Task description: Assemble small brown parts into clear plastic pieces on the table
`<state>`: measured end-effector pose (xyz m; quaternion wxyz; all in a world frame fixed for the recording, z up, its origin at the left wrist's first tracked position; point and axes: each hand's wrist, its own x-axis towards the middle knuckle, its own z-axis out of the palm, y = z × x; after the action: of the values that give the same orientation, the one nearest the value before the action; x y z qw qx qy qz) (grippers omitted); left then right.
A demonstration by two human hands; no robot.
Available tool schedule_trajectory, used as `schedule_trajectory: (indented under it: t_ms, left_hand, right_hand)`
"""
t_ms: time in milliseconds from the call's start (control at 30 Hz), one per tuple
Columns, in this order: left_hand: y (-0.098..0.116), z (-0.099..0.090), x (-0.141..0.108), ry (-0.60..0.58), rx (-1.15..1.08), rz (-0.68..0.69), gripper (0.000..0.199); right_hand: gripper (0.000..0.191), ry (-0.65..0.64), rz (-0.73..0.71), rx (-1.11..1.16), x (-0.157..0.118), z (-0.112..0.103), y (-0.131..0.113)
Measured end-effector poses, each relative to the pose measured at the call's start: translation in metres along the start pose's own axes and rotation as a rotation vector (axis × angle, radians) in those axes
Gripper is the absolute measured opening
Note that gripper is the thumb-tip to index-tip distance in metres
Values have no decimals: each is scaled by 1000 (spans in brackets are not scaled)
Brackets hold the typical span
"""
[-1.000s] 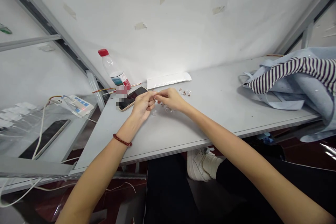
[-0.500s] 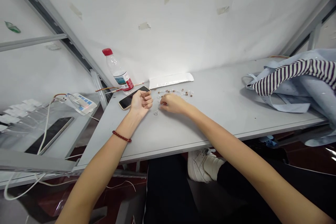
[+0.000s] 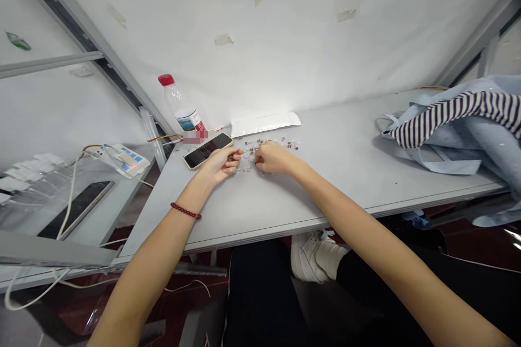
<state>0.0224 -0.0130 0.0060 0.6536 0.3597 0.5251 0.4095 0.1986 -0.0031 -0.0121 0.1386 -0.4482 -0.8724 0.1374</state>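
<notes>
Two hands curl close together: the left hand (image 3: 220, 164) rests on its side with its fingers loosely bent, and the right hand (image 3: 274, 158) is bunched with its fingertips pointing down. Neither is clenched hard, but the fingers hide whatever they may be pinching, so I cannot tell whether either hand grasps anything. Small clear and brown beads (image 3: 264, 143) lie loose on the bare table between and just beyond the hands, some right against the right hand. A careless sweep of that hand could scatter them, and round ones could roll across the smooth white table (image 3: 345, 179) towards its front edge and drop to the floor. The left hand's wrist lies just beside a smartphone (image 3: 207, 150), so a sideways shift could nudge it into the beads. Farther back, a white paper sleeve (image 3: 264, 124) and a water bottle with a red cap (image 3: 179, 100) stand near the wall; a reach across could knock the bottle over, and it could fall among the beads.
</notes>
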Motion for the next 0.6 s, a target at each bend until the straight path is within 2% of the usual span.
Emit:
schedule_trajectory:
  t_ms: [133,300,467,600]
  left_hand:
    - [-4,6,-5,15,218,60,26]
    - [-8,9,-8,-30,397,70,39]
    - [-7,7,-10,-128,359,108,43]
    - [-5,5,-12,-181,319,185,40]
  right_hand:
    - [15,18,-56,-50,1,2,-2]
    - [9,182,-119,79,-1,-2,-5]
    - [10,317,-209,256,0,0,-5]
    - [12,366,-188,398,-1,-1,-9]
